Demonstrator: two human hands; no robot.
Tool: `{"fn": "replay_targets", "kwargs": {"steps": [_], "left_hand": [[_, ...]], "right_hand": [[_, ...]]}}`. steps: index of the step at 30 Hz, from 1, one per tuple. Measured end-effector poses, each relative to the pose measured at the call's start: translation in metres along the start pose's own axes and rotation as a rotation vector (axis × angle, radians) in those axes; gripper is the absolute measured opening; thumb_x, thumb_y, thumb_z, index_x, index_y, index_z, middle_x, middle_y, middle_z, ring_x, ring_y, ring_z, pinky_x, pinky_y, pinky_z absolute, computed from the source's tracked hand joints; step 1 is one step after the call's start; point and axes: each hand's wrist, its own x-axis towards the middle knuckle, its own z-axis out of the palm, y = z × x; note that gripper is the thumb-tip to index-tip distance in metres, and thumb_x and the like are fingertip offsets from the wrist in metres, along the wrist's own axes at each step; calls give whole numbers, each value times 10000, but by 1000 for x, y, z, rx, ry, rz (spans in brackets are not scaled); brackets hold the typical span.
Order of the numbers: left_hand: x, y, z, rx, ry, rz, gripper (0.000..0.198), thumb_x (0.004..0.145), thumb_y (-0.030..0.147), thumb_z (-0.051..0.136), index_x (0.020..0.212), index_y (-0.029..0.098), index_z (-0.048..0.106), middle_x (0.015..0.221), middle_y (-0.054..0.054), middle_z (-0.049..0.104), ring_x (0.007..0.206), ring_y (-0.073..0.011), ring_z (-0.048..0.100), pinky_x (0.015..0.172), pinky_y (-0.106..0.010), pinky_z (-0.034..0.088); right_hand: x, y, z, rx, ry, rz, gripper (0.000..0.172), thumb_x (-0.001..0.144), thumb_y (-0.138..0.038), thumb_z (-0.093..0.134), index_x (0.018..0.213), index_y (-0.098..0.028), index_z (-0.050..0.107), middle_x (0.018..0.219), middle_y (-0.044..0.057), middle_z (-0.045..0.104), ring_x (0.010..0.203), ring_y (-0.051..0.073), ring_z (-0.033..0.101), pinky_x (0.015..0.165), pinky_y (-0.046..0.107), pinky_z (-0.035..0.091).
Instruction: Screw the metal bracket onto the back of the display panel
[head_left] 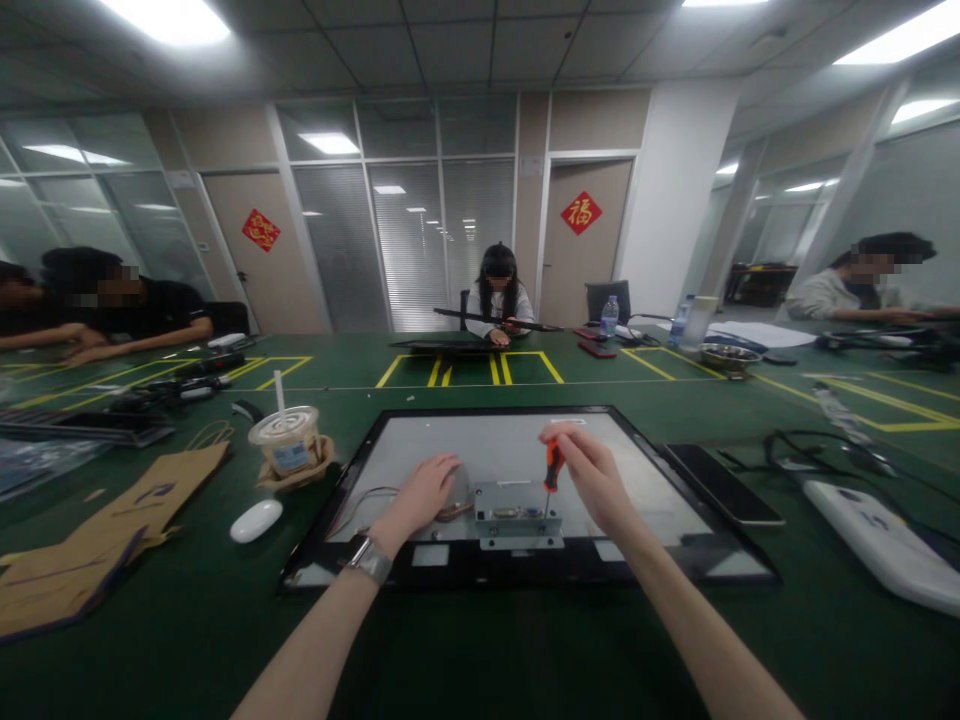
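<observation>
A flat display panel with a black frame lies on the table in front of me. On its near part sits a metal bracket with a row of connectors. My right hand grips a red and black screwdriver, held upright, with its shaft reaching down to the bracket's right side. Left of the bracket, my left hand rests low over the panel, fingers stretched towards the bracket. Thin wires run beneath and beside that hand; its fingertips are partly hidden.
Left of the panel stand a lidded drink cup, a white oval case and a paper bag. A dark phone touches or nears the panel's right edge, beside a white device and cables. Across the table, a person handles another panel.
</observation>
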Motion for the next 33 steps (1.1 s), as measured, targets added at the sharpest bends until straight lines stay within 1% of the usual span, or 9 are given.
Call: {"fn": "replay_targets", "kwargs": {"steps": [3,7,12,14,18,21,24,29,33], "left_hand": [[0,0,0,-4,0,6,382,918,190,384,1255,148,559,1370,-102,526,1265,-211,482,1107,-380,336],[0,0,0,6,-4,7,387,912,178,385,1261,152,552,1373,-98,524,1269,-203,477,1110,-369,330],[0,-2,1,-12,-3,4,388,927,217,372,1270,171,548,1381,-83,518,1272,-213,472,1108,-393,335],[0,-3,1,-21,3,1,384,923,220,379,1262,180,555,1379,-80,521,1270,-214,475,1107,-397,336],[1,-2,1,-23,0,-2,385,915,211,383,1250,164,565,1374,-92,524,1269,-219,477,1108,-392,335],[1,-2,1,-27,-3,-5,386,912,208,384,1251,157,563,1374,-101,522,1266,-218,480,1106,-392,336],[1,-3,3,-30,7,-1,384,914,215,384,1252,170,559,1373,-95,523,1264,-214,480,1098,-394,342],[0,-4,4,-18,15,10,381,925,231,373,1252,174,559,1369,-90,527,1255,-210,488,1095,-392,345],[1,-3,3,-5,19,16,381,922,214,374,1247,157,565,1362,-104,533,1257,-211,488,1096,-386,348]], "right_hand": [[-1,-1,3,155,-47,103,231,796,-452,676,886,-239,685,831,17,643,832,192,592,763,320,454],[-1,-3,7,280,-104,131,260,848,-471,611,965,-245,663,801,14,652,813,187,603,782,339,457],[0,0,4,216,-51,88,244,808,-476,659,784,-233,661,843,15,628,855,192,586,834,351,465],[0,1,1,178,-58,116,244,789,-473,679,823,-231,672,832,17,627,820,190,585,807,352,477],[2,0,-2,129,-73,95,289,860,-486,587,955,-226,669,799,26,646,787,189,589,756,344,475],[3,-1,-1,125,-39,62,291,855,-501,584,873,-223,669,815,32,640,816,197,583,780,354,475],[3,1,-3,119,-24,89,258,789,-484,672,802,-226,669,831,26,630,839,200,580,798,355,480],[4,6,-10,78,-64,91,274,845,-446,620,1014,-238,675,840,26,667,823,191,604,779,342,472],[4,6,-8,147,-44,51,241,844,-466,614,907,-242,678,831,28,670,832,198,609,779,347,475]]}}
